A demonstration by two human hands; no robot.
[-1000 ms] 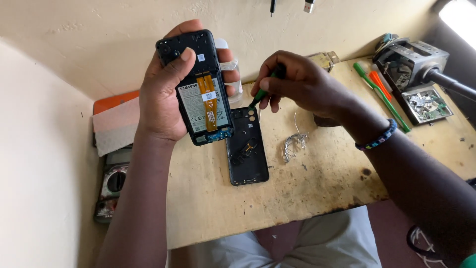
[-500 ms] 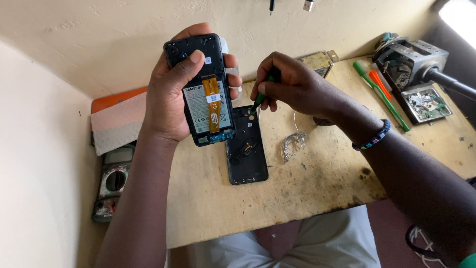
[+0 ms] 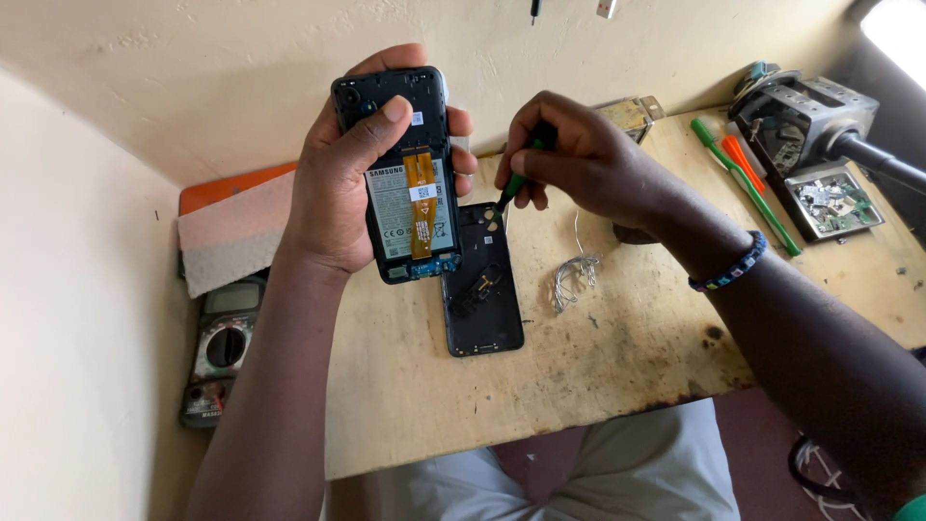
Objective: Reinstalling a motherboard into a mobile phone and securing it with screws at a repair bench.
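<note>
Left hand (image 3: 342,193) grips an opened smartphone (image 3: 405,183), back cover off, holding it upright above the workbench with the thumb pressed across its upper part and the fingers wrapped round the far edge. Inside the phone a pale battery and an orange flex cable running down its middle show plainly. Right hand (image 3: 584,159) is closed around a green-handled screwdriver (image 3: 516,183), whose tip points down and left toward the lower right edge of the phone; whether the tip touches the phone or stops just short I cannot tell.

Beneath both hands spreads the wooden workbench (image 3: 617,357), pale, stained and scorched along its near edge. At its far right stands a grey metal machine (image 3: 805,111), with a small tray of tiny parts (image 3: 834,198) just in front of it. At the left, off the bench edge, a pinkish sponge block (image 3: 236,236) lies on an orange board, and a multimeter (image 3: 222,347) sits below it. On the bench directly under the phone lies the dark removed back cover (image 3: 482,304), inner face up. A green tool (image 3: 743,183) and an orange one lie side by side near the machine. A small coil of solder wire (image 3: 574,275) rests just right of the cover. A beaded bracelet (image 3: 728,265) circles the right wrist.
</note>
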